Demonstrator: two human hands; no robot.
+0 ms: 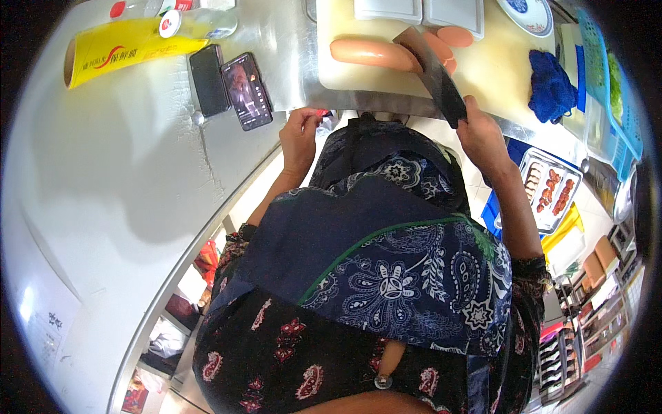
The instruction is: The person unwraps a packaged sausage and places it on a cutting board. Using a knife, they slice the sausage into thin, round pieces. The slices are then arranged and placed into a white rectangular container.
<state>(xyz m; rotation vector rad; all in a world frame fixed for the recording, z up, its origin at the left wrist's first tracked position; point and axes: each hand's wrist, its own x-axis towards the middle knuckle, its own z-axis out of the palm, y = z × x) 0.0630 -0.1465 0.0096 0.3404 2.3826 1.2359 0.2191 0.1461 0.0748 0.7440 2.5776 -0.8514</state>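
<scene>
A thick pink sausage (pixel 376 56) lies on a pale cutting board (pixel 496 77). Several cut slices (pixel 455 37) lie beyond its right end. My right hand (pixel 478 129) is closed round the handle of a broad-bladed kitchen knife (pixel 432 70), whose blade crosses the sausage's right end. At the counter's front edge, away from the board, my left hand (pixel 302 134) pinches a small red piece of packaging (pixel 324 113); clear plastic shows just below it. Two white trays (pixel 455 18) stand at the board's far side.
Two phones (pixel 247 93) lie on the left counter near a yellow cling-film roll (pixel 119 54) and a plastic bottle (pixel 207 23). On the right are a blue cloth (pixel 551 85), a patterned bowl (pixel 530 15), a light-blue basket (pixel 602 77) and a metal tray of skewered food (pixel 566 220).
</scene>
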